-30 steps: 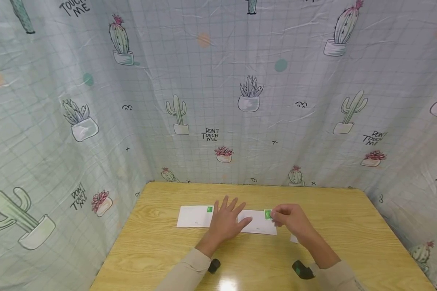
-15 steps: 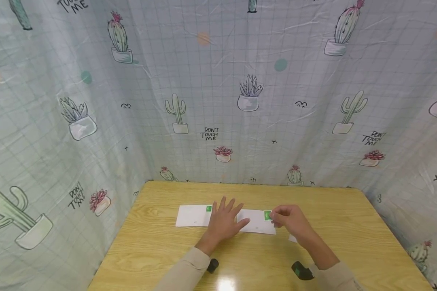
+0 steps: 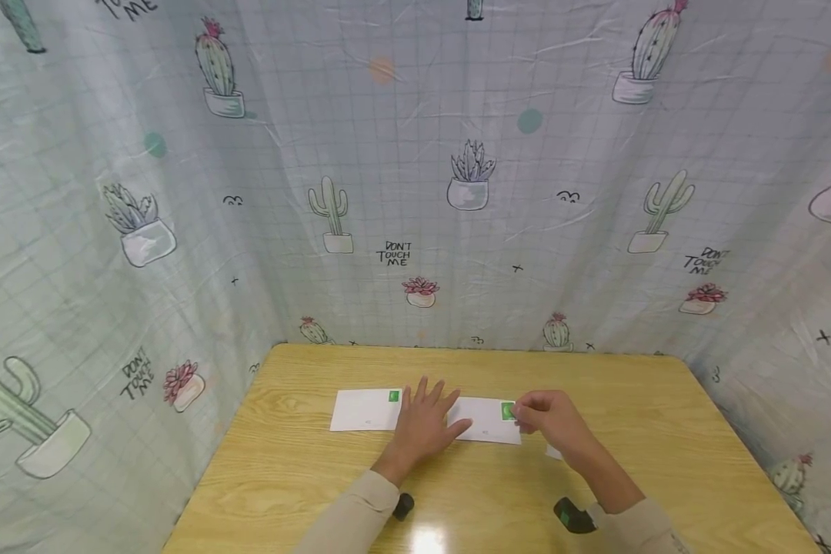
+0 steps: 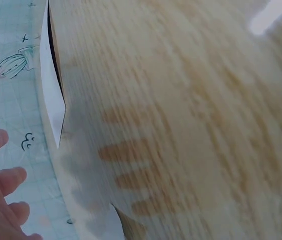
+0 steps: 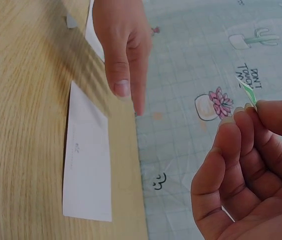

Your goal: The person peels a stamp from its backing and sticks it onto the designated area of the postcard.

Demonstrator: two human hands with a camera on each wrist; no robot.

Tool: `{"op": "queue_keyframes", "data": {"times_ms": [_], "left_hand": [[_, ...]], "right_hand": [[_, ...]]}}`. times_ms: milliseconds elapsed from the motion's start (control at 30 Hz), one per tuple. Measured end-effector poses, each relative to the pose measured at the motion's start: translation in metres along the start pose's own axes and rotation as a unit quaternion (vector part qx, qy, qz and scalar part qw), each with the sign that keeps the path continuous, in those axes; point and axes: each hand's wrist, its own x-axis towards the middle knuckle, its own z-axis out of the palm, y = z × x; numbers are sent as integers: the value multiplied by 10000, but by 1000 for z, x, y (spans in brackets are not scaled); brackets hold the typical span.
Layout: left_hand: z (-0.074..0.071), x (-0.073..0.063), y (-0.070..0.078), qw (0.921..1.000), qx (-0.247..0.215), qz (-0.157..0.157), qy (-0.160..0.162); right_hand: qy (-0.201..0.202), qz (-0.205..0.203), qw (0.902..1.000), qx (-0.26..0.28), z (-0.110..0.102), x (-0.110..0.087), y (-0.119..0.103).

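Observation:
My right hand (image 3: 550,419) pinches a small green stamp (image 5: 249,91) with a white border between thumb and fingertips. In the head view the stamp overlaps the right end of a white envelope (image 3: 481,421); the right wrist view shows it held up above the table, apart from that envelope (image 5: 86,165). My left hand (image 3: 422,419) is spread, its fingers apart, raised over the gap between the two envelopes and hiding their inner ends. A green stamp (image 3: 393,396) sits at the upper right of the left envelope (image 3: 363,410).
Both envelopes lie side by side on the wooden table (image 3: 298,477). A small white paper piece (image 3: 553,452) shows partly behind my right hand. A dark device sits by each wrist, left (image 3: 403,506) and right (image 3: 573,515). A cactus-print curtain (image 3: 415,192) encloses the far side.
The head view has shifted slightly, so everything sits a little further left in it. Both hands hold nearly the same pose, the stamp staying pinched in my right fingers.

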Motion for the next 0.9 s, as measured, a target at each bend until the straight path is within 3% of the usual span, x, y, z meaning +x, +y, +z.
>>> {"op": "queue_keyframes", "data": {"times_ms": [367,900], "left_hand": [[11,0,-6,9997,115,-29,-222],[21,1,-9,9997,38,113,-236]], "right_hand": [[-73,-101,9999,48,-1,-2,1],[-68,-69,9999,60,0,-3,4]]}}
